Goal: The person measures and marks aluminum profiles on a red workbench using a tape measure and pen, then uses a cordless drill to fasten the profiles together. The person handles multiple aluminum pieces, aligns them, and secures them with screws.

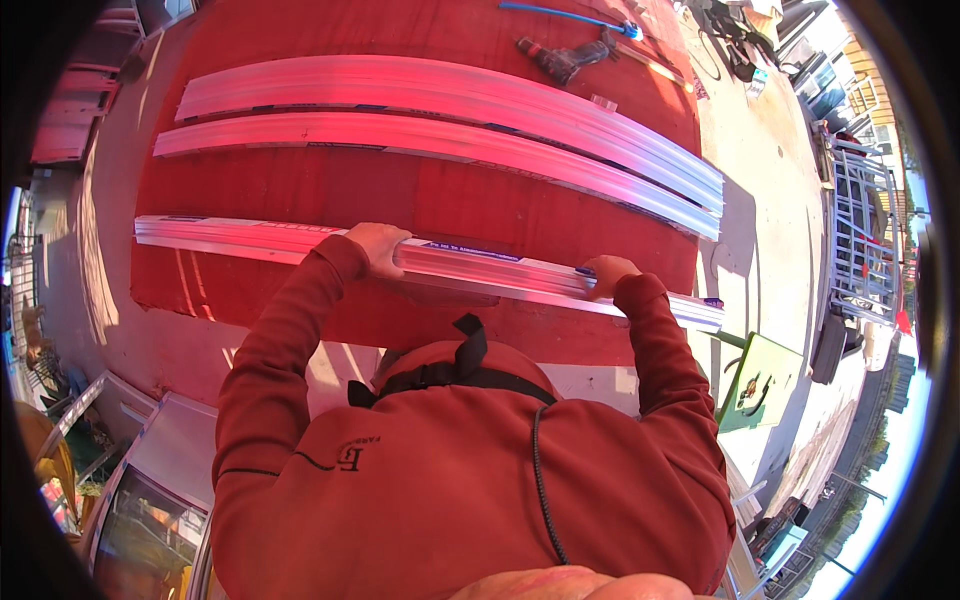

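- I see the left hand (379, 249) curled over the nearest metal profile (480, 262), gripping it a little left of its middle.
- My view shows the right hand (611, 275) closed on the same profile, toward its right end; some of its fingers are hidden from me.
- That profile lies lengthwise across the near part of the red worktop (330, 185), its right end reaching past the edge. I see a blue printed strip on it, between the hands.
- Beyond it, with bare red surface between, I have two more long pieces side by side: a middle profile (400, 134) and a wider far profile (420, 85).
- Behind those, a cordless drill (560, 62) lies on its side, near a blue rod (560, 10) at the far end.
- Off to my right, a green panel (765, 380) stands just beside the near corner, with pale metal frames (862, 230) farther out.
- Both red sleeves (285, 340) reach forward, elbows bent.
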The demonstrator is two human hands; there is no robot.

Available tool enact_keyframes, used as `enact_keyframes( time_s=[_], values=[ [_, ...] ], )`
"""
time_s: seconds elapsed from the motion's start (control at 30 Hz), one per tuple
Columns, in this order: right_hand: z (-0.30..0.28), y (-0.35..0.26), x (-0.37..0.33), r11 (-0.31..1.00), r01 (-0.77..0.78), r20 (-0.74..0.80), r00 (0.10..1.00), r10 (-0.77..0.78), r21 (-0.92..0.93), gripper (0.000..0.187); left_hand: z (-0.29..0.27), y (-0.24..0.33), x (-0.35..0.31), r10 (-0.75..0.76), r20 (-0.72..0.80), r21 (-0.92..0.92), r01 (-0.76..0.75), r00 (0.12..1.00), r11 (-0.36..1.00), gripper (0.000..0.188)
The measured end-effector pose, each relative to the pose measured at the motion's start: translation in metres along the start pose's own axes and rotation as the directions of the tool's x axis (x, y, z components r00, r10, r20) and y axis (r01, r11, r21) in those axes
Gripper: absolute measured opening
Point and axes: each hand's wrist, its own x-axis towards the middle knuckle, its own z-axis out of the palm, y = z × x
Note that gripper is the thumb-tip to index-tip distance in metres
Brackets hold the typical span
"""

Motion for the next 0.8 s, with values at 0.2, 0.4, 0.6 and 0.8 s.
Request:
enact_keyframes(
  time_s=[0.2, 0.4, 0.6, 0.8],
  values=[
    [0.0, 0.017, 0.038, 0.981, -0.127, -0.246, 0.956, 0.16, 0.144, 0.026, 0.017, -0.006, 0.023, -0.132, 0.117, 0.005, 0.132, 0.984, 0.991, 0.052],
    [-0.101, 0.032, 0.102, 0.933, 0.028, -0.693, 0.677, 0.246, 0.359, 0.03, -0.032, -0.004, 0.061, -0.238, -0.219, -0.321, 0.16, 0.946, 0.933, 0.038],
    [-0.2, 0.097, 0.203, 0.904, -0.171, -0.706, 0.575, 0.414, 0.392, 0.057, -0.061, -0.022, 0.118, -0.13, -0.661, -0.185, 0.008, 0.739, 0.983, 0.023],
    [-0.231, 0.111, 0.255, 0.878, -0.265, -0.523, 0.72, 0.455, 0.399, 0.054, -0.056, -0.05, 0.141, -0.134, -0.759, -0.128, 0.055, 0.638, 0.99, 0.028]
  ],
)
